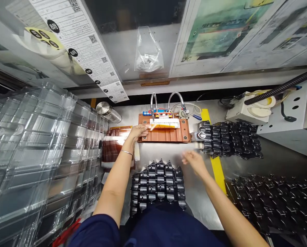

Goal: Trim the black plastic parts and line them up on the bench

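Note:
My left hand [140, 132] is at the left end of a reddish-brown fixture block [166, 136], its fingers pinched together. By the fingertips shows a pale, thin, blurred piece; I cannot make out exactly what they hold. On the block lies a white perforated strip [166, 121] with an amber band along its lower side. Two bent metal hoses [175, 95] arch over the block from behind. My right hand [193, 161] is in the air to the right of the block, apart from it, fingers curled and smeared by motion.
Black ribbed parts stand in a stack [158, 183] in front of the block, with more groups [233, 139] at the right. Clear plastic trays [35, 154] pile up at the left. A steel flask [108, 111] and a grey machine housing [292, 113] flank the back.

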`<control>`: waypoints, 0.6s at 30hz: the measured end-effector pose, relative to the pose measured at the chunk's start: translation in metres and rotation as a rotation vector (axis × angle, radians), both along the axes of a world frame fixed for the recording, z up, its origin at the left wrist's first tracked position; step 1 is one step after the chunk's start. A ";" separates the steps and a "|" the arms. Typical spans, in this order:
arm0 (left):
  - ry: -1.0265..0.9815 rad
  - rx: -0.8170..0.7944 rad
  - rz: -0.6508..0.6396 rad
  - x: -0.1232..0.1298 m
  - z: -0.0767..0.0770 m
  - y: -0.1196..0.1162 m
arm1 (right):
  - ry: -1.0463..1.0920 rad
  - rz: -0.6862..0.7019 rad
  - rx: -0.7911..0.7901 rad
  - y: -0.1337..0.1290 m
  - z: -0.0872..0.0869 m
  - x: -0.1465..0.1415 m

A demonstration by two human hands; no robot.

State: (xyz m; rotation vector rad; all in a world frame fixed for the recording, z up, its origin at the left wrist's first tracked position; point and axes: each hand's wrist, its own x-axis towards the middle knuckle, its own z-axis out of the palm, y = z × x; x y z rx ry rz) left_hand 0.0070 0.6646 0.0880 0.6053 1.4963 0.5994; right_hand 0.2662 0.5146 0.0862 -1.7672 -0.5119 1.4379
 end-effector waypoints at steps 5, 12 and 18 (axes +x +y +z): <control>0.029 0.027 0.028 0.008 -0.003 -0.029 | -0.055 -0.045 0.067 -0.038 -0.004 -0.008; 0.105 0.029 -0.012 0.030 -0.005 -0.025 | -0.016 -0.139 0.166 0.057 -0.007 -0.015; 0.135 0.011 -0.002 0.030 -0.007 -0.012 | 0.020 -0.140 0.103 0.101 -0.016 -0.015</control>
